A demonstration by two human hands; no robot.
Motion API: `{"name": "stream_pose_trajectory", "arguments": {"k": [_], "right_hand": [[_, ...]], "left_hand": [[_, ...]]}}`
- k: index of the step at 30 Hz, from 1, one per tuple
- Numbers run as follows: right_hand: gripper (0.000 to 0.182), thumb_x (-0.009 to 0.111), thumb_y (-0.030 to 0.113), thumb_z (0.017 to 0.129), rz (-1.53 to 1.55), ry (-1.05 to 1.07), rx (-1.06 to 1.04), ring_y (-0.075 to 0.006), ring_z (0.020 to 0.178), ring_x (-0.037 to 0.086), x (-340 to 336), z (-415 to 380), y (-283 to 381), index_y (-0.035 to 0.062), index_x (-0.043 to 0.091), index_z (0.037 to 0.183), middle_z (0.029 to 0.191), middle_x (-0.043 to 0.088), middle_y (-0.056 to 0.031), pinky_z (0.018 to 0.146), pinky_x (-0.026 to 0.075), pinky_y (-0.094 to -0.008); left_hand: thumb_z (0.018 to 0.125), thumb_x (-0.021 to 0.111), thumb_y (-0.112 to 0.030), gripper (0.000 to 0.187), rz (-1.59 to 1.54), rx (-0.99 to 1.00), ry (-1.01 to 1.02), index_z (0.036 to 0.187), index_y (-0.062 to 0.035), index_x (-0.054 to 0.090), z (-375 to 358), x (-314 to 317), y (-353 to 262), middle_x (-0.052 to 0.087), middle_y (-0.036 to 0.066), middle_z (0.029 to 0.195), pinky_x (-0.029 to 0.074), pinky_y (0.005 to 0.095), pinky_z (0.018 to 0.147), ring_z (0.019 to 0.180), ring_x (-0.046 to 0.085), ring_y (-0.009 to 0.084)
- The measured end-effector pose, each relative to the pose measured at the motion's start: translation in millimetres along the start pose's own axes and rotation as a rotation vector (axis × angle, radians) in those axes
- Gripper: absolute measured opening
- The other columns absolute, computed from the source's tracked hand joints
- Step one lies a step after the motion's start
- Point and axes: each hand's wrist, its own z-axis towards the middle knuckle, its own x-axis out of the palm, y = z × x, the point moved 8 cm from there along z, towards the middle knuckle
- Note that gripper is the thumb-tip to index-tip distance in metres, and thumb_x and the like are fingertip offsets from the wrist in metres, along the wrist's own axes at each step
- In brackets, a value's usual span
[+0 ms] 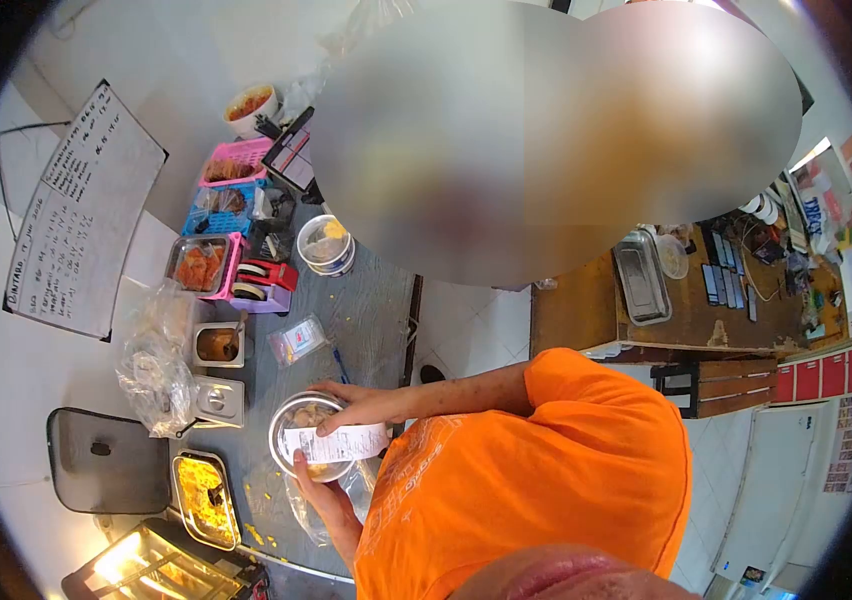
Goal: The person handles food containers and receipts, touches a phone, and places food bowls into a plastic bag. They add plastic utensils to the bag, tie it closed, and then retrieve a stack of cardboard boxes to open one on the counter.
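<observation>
Fingers (338,404) of both hands pinch receipt (334,443) atop round container (291,420).

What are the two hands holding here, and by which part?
Both hands grip a round metal bowl: left hand at its near rim, right hand at its far rim, pinning a paper slip.

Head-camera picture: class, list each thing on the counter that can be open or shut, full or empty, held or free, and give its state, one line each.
Round bowl: held in both hands, a paper slip across its top.
Paper slip: flat, pinned by the hands.
Left hand: gripping the bowl's near side.
Right hand: resting on the bowl's far rim.
Steel tray: uncovered, holding yellow food.
Plastic tub: lid on.
</observation>
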Motion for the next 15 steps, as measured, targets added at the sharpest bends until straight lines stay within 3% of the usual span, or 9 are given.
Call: {"name": "stream_pose_trajectory", "arguments": {"k": [12,14,15], "right_hand": [[0.087,0.074,0.029,0.072,0.030,-0.006,0.008,-0.0278,0.123,0.042,0,0,0,0.0080,0.025,0.141,0.133,0.042,-0.0169,0.100,0.037,-0.0360],[0.085,0.074,0.027,0.073,-0.024,-0.066,-0.016,-0.0260,0.120,0.045,-9,2,-5,0.0086,0.028,0.141,0.131,0.044,-0.0152,0.098,0.038,-0.0351],[0.081,0.074,0.025,0.074,-0.047,-0.075,-0.047,-0.0231,0.118,0.046,-12,6,-5,0.0080,0.030,0.140,0.129,0.047,-0.0134,0.097,0.040,-0.0342]], "left_hand": [[0.087,0.058,-0.035,0.057,-0.017,-0.009,-0.031,0.132,-0.0034,0.041,2,-6,2,0.050,0.014,0.126,0.039,0.0446,0.097,0.116,0.049,0.0273],[0.089,0.056,-0.037,0.058,-0.346,0.046,0.223,0.134,-0.0049,0.038,3,1,2,0.047,0.014,0.130,0.033,0.0464,0.103,0.121,0.044,0.0287],[0.090,0.054,-0.034,0.055,-0.320,0.068,0.251,0.135,-0.0054,0.039,7,-3,-1,0.047,0.013,0.130,0.035,0.0443,0.101,0.121,0.044,0.0272]]}}
